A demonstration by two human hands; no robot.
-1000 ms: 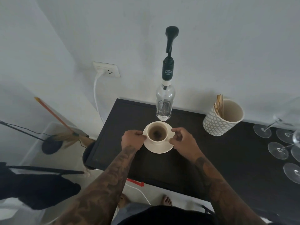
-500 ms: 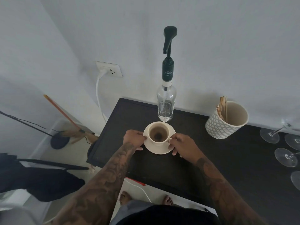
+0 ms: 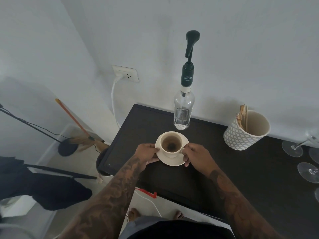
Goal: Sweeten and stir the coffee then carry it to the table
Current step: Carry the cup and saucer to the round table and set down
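A cream cup of dark coffee (image 3: pixel 171 144) stands on a cream saucer (image 3: pixel 174 162) near the back left of a black counter (image 3: pixel 233 173). My left hand (image 3: pixel 148 153) grips the saucer's left rim with thumb on top and fingers under. My right hand (image 3: pixel 196 156) holds the saucer's right rim, its thumb and forefinger close by the cup's handle. Just behind the cup stands a clear glass syrup bottle (image 3: pixel 183 112) with a dark green pump, almost empty.
A patterned white pot (image 3: pixel 241 138) with wooden stir sticks stands at the back right. Several upturned wine glasses (image 3: pixel 292 149) sit at the right edge. A wall socket with a white cable (image 3: pixel 125 75), a broom (image 3: pixel 76 123) and a lamp base lie left of the counter.
Both hands have closed more firmly round the saucer's rim, fingers slipping under it. The cup and saucer sit a little nearer to me, away from the bottle.
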